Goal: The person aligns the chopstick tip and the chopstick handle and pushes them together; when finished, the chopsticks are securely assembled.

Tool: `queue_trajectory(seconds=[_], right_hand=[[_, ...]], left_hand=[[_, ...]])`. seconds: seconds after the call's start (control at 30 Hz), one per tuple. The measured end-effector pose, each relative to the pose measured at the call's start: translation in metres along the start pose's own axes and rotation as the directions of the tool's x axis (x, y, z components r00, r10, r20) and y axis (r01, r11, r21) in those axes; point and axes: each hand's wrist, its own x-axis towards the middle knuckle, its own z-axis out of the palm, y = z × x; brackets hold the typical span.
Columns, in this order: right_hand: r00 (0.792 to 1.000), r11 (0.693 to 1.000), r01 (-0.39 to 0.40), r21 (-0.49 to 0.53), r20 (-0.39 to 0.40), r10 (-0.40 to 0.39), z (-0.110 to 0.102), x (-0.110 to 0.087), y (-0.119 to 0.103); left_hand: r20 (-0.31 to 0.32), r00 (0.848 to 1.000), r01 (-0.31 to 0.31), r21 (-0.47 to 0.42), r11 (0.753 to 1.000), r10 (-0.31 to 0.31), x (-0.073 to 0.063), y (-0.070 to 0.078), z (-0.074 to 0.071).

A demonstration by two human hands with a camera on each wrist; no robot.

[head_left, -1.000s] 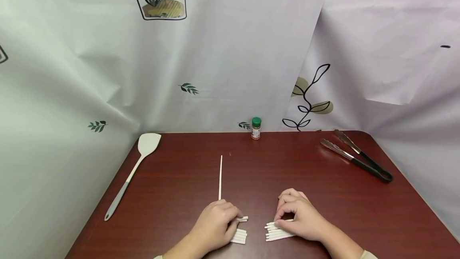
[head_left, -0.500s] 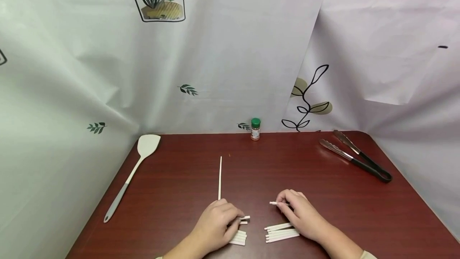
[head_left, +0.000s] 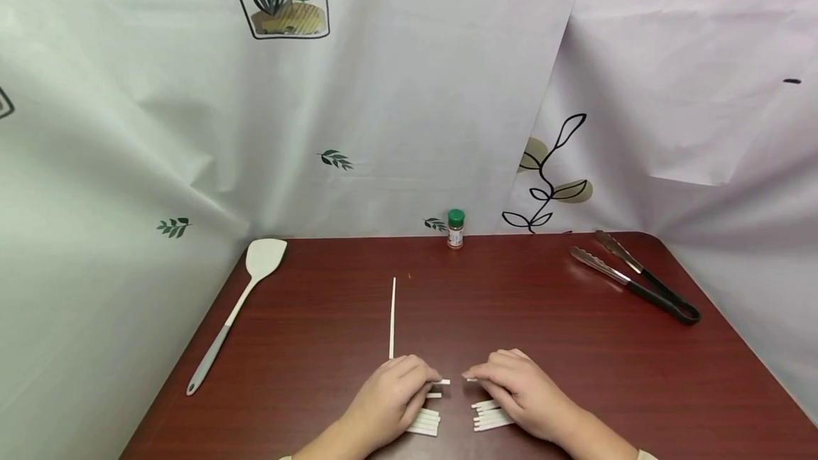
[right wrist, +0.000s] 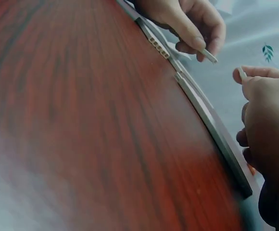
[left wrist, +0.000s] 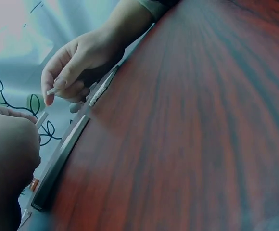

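My left hand (head_left: 386, 397) pinches a thin white stick (head_left: 445, 382) between thumb and fingers, its end poking out to the right. Opposite it, my right hand (head_left: 520, 392) pinches another white stick (right wrist: 242, 73), of which only a short tip shows. The two ends face each other across a small gap, raised above the table in both wrist views. A row of several white sticks (head_left: 424, 423) lies partly hidden beneath my left hand, with a single stick (head_left: 435, 395) just beyond it. Under my right hand lies a second row of sticks (head_left: 488, 419).
One long white stick (head_left: 393, 318) points away from me beyond my left hand. A white spatula with a grey handle (head_left: 236, 307) lies at the left, metal tongs (head_left: 633, 279) at the right. A green-capped spice jar (head_left: 455, 229) stands at the table's (head_left: 511, 289) back edge.
My right hand has picked a stick from the right row and brought it left and nearer, towards my left hand. My left hand has raised its stick's end slightly and stayed in place.
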Motion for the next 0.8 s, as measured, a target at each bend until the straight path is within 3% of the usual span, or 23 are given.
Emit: queue_trajectory(seconds=[0.23,0.4,0.8], right_hand=[[0.993,0.994,0.113,-0.003,-0.040,-0.113,0.006,0.005,-0.002],[0.991,0.991,0.129,0.024,-0.029,-0.128,0.009,0.004,-0.006],[0.990,0.992,0.125,0.016,-0.068,-0.124,0.010,0.002,-0.006]], left_hand=[[0.017,0.998,-0.052,-0.083,0.995,0.054,0.000,0.007,0.004],[0.021,0.996,-0.086,-0.089,0.992,0.089,0.000,0.012,0.009],[-0.009,0.999,-0.050,-0.126,0.991,0.049,0.000,0.012,0.009]])
